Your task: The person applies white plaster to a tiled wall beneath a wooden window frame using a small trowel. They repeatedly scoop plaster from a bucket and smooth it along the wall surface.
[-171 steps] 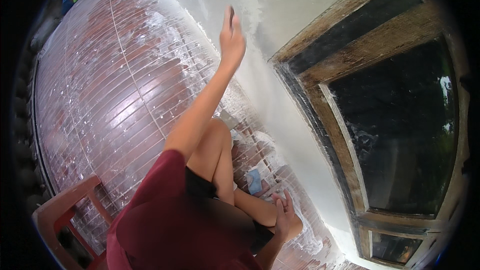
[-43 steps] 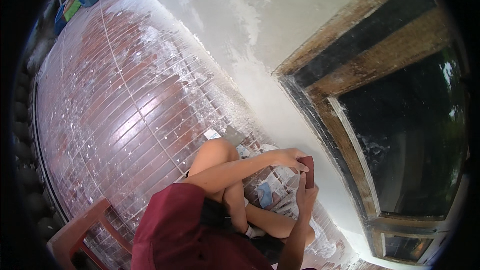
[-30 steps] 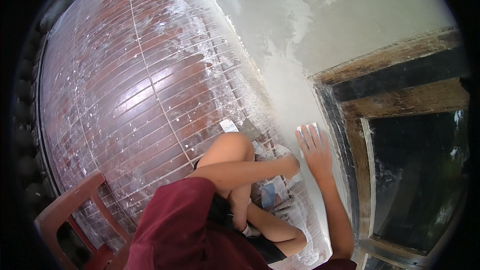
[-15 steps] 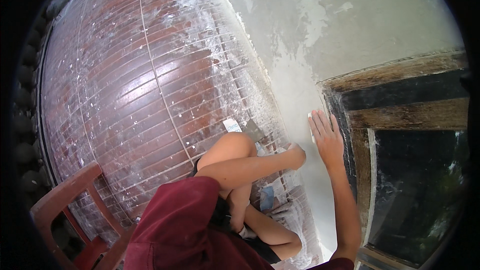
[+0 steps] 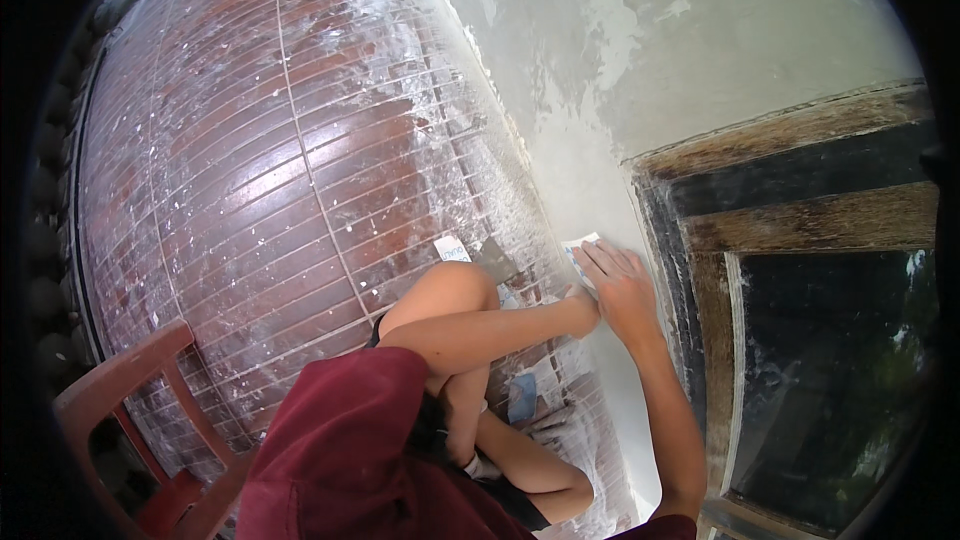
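My right hand [image 5: 622,288] presses a white sheet or pad [image 5: 583,241] against the pale plaster wall [image 5: 560,140], its fingers stretched over it, just left of a weathered wooden window frame [image 5: 780,210]. My left hand [image 5: 580,310] is closed beside it, low by the wall's foot; its fingers and anything in them are hidden. My crossed legs [image 5: 440,290] are bent under the left forearm. Near them on the dusty floor lie a blue piece of paper or cloth [image 5: 523,395], a printed white card [image 5: 450,248] and a grey flat piece [image 5: 495,255].
Red-brown tiled floor [image 5: 220,160], streaked with white dust and flakes, stretches left of me. A red chair [image 5: 150,370] stands at the lower left. Dark glass [image 5: 820,360] fills the window at right. A dark ridged edge [image 5: 50,240] borders the floor at far left.
Since both hands held a reddish piece, my right hand has reached out onto the wall with a white pad; over the last half second it has shifted left, its fingers angling toward my left hand.
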Action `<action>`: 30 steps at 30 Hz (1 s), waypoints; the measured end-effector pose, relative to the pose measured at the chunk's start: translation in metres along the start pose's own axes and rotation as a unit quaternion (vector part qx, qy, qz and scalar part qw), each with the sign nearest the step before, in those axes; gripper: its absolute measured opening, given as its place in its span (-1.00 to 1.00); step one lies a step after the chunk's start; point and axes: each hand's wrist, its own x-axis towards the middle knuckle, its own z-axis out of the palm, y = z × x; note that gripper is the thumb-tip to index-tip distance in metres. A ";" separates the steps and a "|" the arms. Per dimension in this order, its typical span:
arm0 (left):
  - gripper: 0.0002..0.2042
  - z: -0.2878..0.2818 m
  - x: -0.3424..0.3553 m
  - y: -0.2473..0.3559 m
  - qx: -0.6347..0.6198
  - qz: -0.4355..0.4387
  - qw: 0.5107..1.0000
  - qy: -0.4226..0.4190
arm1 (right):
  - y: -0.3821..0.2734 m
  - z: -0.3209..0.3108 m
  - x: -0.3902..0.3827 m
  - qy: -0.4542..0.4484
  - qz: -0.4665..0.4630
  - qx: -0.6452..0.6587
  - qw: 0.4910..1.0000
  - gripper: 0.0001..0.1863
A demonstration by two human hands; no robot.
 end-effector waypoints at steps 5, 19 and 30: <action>-0.53 -0.004 0.009 0.002 0.010 -0.014 0.992 -0.126 | 0.003 -0.005 0.013 0.000 0.024 0.032 0.999 -0.43; -0.54 -0.010 0.004 0.007 0.030 -0.002 0.994 -0.108 | 0.014 0.008 0.024 0.003 -0.028 -0.105 0.994 -0.49; -0.66 -0.050 -0.024 0.005 0.014 -0.002 0.995 -0.095 | 0.037 0.009 0.068 0.057 -0.004 -0.215 0.975 -0.51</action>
